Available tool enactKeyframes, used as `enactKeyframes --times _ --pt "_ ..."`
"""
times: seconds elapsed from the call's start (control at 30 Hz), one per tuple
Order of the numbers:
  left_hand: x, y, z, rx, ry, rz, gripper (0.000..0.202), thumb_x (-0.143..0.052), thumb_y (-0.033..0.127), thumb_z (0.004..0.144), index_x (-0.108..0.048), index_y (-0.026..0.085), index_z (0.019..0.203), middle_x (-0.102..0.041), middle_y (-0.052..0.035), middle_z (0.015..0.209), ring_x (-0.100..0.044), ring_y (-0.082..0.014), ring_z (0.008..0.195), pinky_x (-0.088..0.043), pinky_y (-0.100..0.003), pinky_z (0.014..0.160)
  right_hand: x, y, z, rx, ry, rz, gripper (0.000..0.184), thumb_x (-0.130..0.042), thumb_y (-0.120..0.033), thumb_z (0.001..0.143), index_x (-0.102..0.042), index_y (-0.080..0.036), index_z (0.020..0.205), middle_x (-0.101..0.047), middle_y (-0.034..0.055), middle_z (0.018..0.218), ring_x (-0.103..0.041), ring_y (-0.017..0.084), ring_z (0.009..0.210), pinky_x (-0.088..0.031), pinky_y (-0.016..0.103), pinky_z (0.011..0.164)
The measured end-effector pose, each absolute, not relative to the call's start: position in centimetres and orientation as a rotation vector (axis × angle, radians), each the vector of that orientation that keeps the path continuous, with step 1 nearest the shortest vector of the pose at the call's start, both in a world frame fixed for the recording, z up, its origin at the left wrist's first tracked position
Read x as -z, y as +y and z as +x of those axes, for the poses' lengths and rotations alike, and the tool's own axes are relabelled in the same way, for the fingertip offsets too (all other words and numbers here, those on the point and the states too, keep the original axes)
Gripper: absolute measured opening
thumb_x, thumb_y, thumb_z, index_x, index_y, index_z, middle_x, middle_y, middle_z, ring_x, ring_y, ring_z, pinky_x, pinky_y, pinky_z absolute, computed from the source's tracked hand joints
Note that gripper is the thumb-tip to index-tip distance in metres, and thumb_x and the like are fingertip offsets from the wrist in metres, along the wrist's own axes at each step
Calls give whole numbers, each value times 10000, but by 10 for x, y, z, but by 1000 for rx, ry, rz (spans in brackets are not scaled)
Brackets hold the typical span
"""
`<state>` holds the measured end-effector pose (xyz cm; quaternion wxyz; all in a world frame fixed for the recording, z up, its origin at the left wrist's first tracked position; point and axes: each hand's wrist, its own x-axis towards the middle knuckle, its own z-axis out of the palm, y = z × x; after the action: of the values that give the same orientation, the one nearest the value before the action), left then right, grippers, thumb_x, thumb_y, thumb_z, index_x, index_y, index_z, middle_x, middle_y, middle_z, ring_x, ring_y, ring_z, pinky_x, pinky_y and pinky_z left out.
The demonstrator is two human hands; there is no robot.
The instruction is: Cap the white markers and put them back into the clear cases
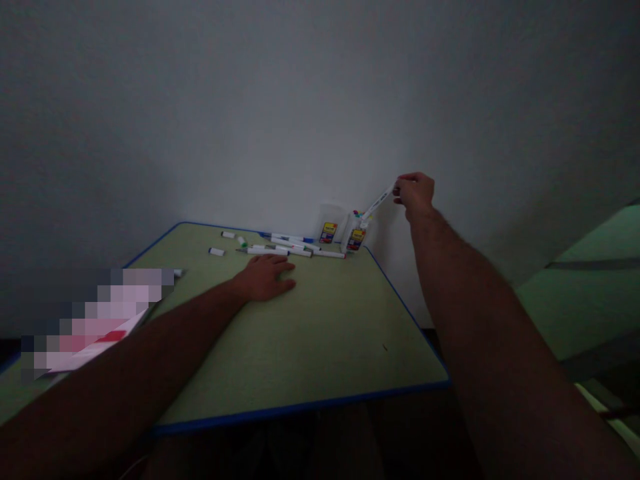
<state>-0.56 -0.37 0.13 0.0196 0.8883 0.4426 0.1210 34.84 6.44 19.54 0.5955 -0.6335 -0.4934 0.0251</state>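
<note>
A white marker (379, 202) slants above the bench's far right corner, its upper end pinched in the narrow grip of the right hand (414, 191), its lower end at the mouth of a clear labelled marker case (355, 233) with coloured tips showing inside. The left hand (265, 277) lies palm down, its grip loose and spread, beside a row of loose markers (295, 247); whether its fingertips touch them I cannot tell. The bench (320, 340) is pale green with blue edging, set against a plain grey wall (300, 120) in a dim room, with a greenish surface at far right. A second clear case (329, 231) stands left of the first, and three marker caps (217, 252) lie left of the row. Nearer, the left forearm crosses the bench, partly hiding a pixelated pinkish sheet (117, 327).
</note>
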Motion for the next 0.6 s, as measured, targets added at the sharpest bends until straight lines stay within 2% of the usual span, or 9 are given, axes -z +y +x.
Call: enactKeyframes --times 0.23,0.6 --pt "-2 -4 -6 -397 1359 2751 659 -421 649 860 -550 267 1381 -489 -95 1478 -403 -312 1370 -280 -498 1120 -191 70 341 -50 -1119 -1531 152 -636 -87 736 -636 -150 874 -601 16 708 -598 128 593 -513 238 468" --pt "-1 -4 -5 -402 1354 2746 663 -423 654 857 -551 263 1377 -486 -95 1480 -397 -313 1373 -282 -512 1114 -173 79 338 -80 -1202 -1642 141 -644 -64 702 -659 -132 825 -626 40 687 -586 128 561 -520 248 479"
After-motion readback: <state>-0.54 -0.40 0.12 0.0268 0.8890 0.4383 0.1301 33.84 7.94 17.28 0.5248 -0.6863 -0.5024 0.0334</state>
